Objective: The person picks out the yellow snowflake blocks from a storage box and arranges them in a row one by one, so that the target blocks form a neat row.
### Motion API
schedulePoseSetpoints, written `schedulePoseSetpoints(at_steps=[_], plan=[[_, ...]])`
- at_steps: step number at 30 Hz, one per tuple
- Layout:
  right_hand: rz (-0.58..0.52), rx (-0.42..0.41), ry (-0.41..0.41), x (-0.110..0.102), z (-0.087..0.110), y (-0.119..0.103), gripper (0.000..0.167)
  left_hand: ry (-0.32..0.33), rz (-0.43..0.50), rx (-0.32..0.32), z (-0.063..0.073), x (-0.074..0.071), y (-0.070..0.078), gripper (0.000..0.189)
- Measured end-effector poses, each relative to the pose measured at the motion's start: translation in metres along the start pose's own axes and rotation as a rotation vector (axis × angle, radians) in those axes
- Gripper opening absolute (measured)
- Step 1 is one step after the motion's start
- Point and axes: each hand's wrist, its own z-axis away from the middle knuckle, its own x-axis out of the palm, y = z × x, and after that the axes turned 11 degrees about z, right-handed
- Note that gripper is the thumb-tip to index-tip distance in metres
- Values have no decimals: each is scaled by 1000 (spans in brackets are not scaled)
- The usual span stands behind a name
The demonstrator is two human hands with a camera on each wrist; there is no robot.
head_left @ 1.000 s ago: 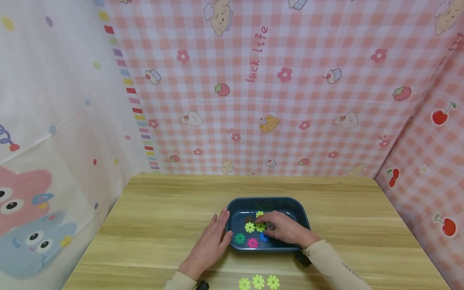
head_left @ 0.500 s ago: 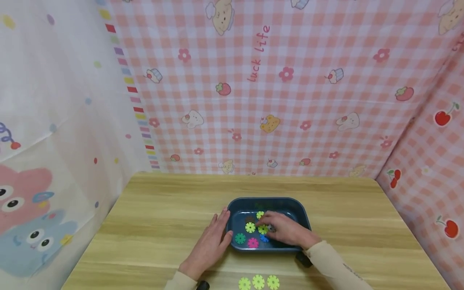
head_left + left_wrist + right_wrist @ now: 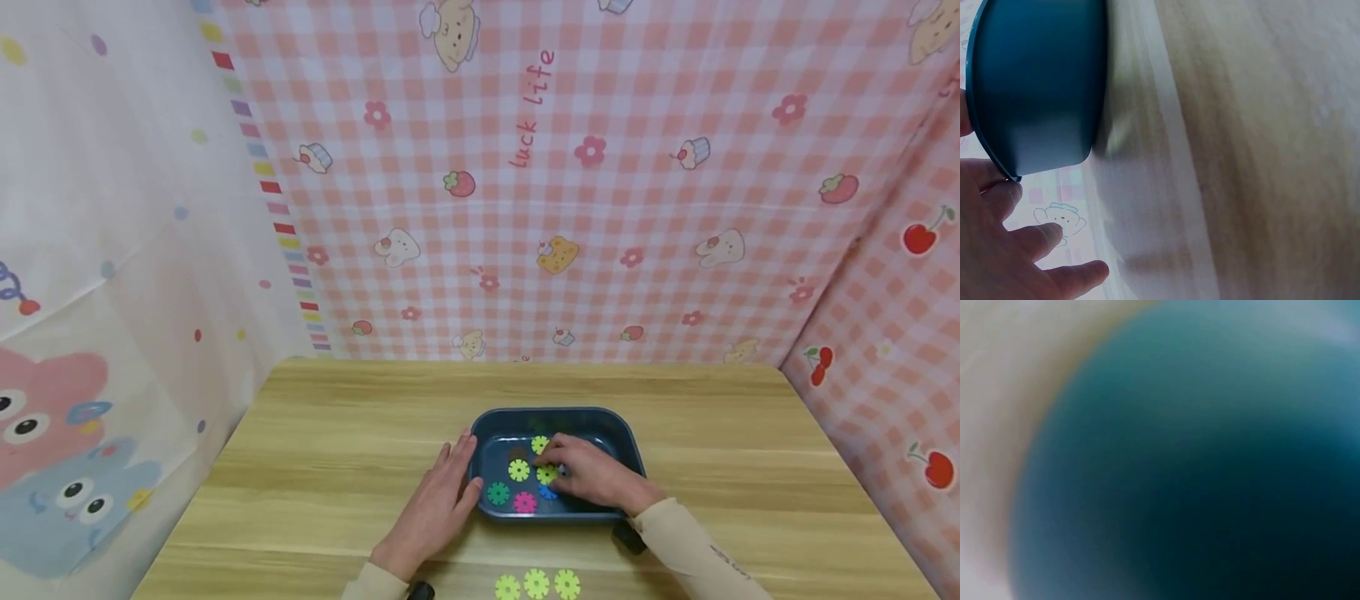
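Observation:
A dark blue tray [image 3: 630, 446] holds several notched plastic snowflake discs. My left hand [image 3: 431, 507] rests against its left rim with fingers extended; in the left wrist view, fingers touch the rim of the tray [image 3: 1038, 81]. My right hand [image 3: 592, 473] reaches inside, thumb and index finger around a yellow-green snowflake disc [image 3: 546, 474]. Just left lies another yellow-green disc [image 3: 518, 470], with one more disc [image 3: 540, 445] behind. A green disc [image 3: 498, 493], a pink disc [image 3: 525, 502] and a partly covered blue disc [image 3: 548, 492] lie toward the front. The right wrist view is blurred.
Three yellow-green discs lie in a row on the wooden table [image 3: 360, 467] at the front, the middle disc [image 3: 536, 583] among them. A brown disc [image 3: 518, 454] sits in the tray. Behind stands a pink checked cloth [image 3: 487, 225]; a white patterned cloth [image 3: 150, 275] hangs left.
The yellow-green disc at my right fingertips has shifted slightly right, away from the one beside it. My right fingers have drawn in slightly; my left hand stays at the tray's rim.

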Motion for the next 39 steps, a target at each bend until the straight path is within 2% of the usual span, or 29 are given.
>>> schedulePoseSetpoints(at_steps=[11, 20, 30, 39], plan=[[23, 56, -6, -2, 2, -1, 28, 1, 2, 5, -2, 1, 2, 61], [-7, 67, 48, -13, 8, -4, 29, 0, 4, 9, -3, 1, 2, 61], [-21, 45, 99, -21, 24, -9, 27, 18, -2, 37, -1, 3, -1, 60], [-10, 47, 142, -28, 40, -19, 30, 5, 9, 1, 0, 2, 1, 61]])
